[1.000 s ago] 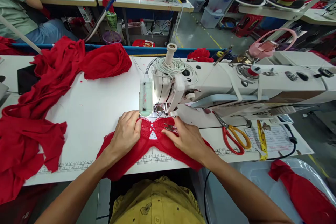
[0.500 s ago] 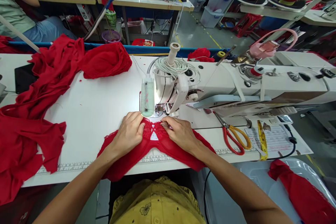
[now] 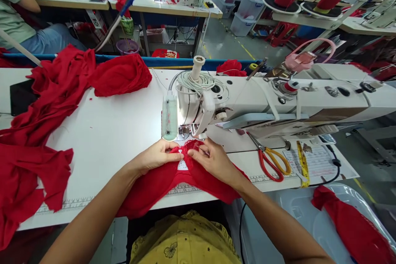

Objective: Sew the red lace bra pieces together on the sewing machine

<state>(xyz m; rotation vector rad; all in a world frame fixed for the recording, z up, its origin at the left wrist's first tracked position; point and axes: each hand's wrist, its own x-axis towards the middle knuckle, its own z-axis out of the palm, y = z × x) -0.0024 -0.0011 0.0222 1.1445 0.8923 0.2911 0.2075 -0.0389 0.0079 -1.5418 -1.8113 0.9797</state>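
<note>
Red lace bra (image 3: pixel 193 170) pinched near its centre, on the tabletop (image 3: pixel 117 128) just before the sewing machine (image 3: pixel 247 95).
The left hand (image 3: pixel 159 156) and right hand (image 3: pixel 215 161) grasp its lace top edge; whether the right also holds something is hard to tell. Scissors (image 3: pixel 263 148) lie rightward, heaped red fabric (image 3: pixel 62 86) leftward.
</note>
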